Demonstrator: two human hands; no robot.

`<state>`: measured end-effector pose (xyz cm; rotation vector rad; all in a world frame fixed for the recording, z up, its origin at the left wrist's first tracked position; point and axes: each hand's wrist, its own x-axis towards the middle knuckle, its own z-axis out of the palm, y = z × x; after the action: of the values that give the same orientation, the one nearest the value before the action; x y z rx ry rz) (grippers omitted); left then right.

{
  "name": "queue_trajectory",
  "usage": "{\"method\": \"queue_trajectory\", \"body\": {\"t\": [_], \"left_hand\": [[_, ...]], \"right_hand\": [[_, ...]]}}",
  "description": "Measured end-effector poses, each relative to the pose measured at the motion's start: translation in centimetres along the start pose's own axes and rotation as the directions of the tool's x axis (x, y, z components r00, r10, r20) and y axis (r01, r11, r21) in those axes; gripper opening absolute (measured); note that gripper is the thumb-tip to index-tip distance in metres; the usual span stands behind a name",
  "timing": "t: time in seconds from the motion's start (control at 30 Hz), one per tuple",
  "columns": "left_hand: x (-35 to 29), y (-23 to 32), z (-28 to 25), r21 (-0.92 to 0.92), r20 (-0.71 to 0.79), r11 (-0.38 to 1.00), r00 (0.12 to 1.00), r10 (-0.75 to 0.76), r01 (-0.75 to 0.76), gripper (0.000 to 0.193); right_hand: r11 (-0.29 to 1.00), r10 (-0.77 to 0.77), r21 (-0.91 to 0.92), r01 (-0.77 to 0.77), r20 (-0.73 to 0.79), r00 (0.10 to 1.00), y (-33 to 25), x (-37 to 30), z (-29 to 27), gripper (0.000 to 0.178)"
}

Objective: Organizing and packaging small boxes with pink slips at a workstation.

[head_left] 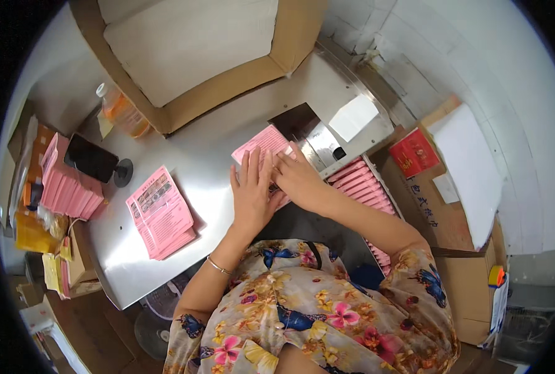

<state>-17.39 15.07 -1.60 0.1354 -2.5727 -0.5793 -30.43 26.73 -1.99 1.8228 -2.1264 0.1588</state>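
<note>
A flat pink printed packet (250,146) lies on the metal table in front of me, partly covered by both hands. My left hand (251,193) rests over it, open, palm down with its fingers stretched out. From the right, my right hand (302,181) reaches across with bent fingers closed on the packet's right side, where something whitish shows. Its fingertips nearly meet those of the left hand. To the left is a loose stack of matching pink printed sheets or packets (160,210). Under my right forearm, a tray holds a row of pink packets (361,181).
The metal table (218,140) has a dark shiny plate (302,128) and a white card (353,118) at right. A large open carton (218,84) stands behind. At left are a bottle (123,112), a phone (90,159) on a stand, and a pink stack (72,187). Cartons (427,206) stand right.
</note>
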Motion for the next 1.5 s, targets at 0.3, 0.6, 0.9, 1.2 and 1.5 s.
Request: {"method": "queue_trajectory", "body": {"t": [0.3, 0.6, 0.9, 1.2, 1.5], "left_hand": [[-1.5, 1.1, -3.9, -0.008, 0.085, 1.000, 0.996, -0.006, 0.007, 0.088], [-9.8, -11.5, -15.5, 0.283, -0.115, 0.907, 0.950, -0.291, 0.312, 0.043], [-2.7, -5.3, -10.3, 0.160, -0.157, 0.983, 0.985, -0.070, 0.095, 0.016], [-2.5, -3.0, -3.7, -0.061, 0.179, 0.998, 0.984, 0.014, -0.003, 0.024], [-3.1, -3.4, -3.3, 0.182, 0.117, 0.983, 0.993, -0.006, -0.016, 0.053]], "right_hand": [[0.976, 0.150, 0.107, -0.191, 0.313, 0.938, 2.0, 4.3, 2.3, 0.028], [0.855, 0.411, 0.201, -0.478, 0.300, 0.861, 7.3, -3.4, 0.7, 0.028], [0.912, 0.408, 0.104, -0.396, -0.300, 0.862, 12.3, -5.4, -5.8, 0.028], [0.849, 0.518, 0.211, -0.484, -0.153, 0.842, 12.8, -6.2, -4.8, 0.027], [0.879, 0.477, 0.092, -0.468, -0.160, 0.864, 15.9, -6.7, -3.7, 0.043]]}}
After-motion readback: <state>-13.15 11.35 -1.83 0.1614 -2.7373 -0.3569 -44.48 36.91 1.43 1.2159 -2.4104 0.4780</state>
